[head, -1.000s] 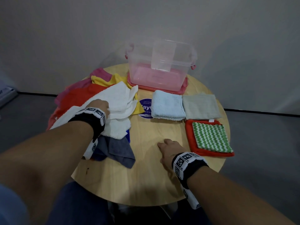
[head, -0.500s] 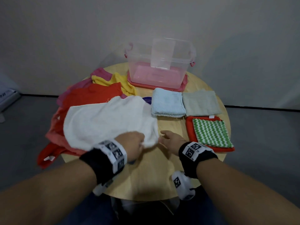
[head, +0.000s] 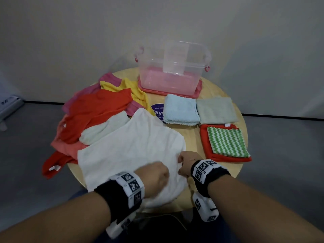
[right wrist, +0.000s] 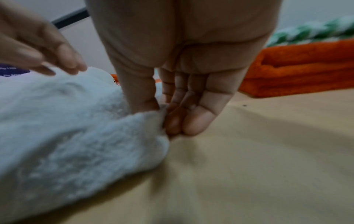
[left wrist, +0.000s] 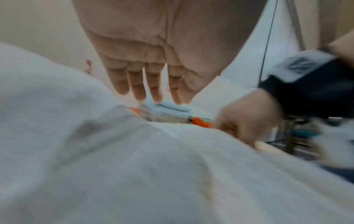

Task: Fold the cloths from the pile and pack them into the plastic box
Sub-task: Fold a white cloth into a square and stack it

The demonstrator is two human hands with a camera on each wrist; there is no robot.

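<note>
White cloth (head: 133, 151) spread at lower centre of the counter (head: 192, 137), soft and limp; best taken by corners. Right hand (head: 186, 163) pinches its near edge; left hand (head: 154, 178) hovers over it, fingers straight, holding nothing. Plastic box (head: 172, 71) at top centre looks empty.

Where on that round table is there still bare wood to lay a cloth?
Bare wood shows between the white cloth and the red cloth topped by a green zigzag cloth, and at the near right edge of the round wooden table beside the right hand. The left side is crowded with the loose pile.
</note>
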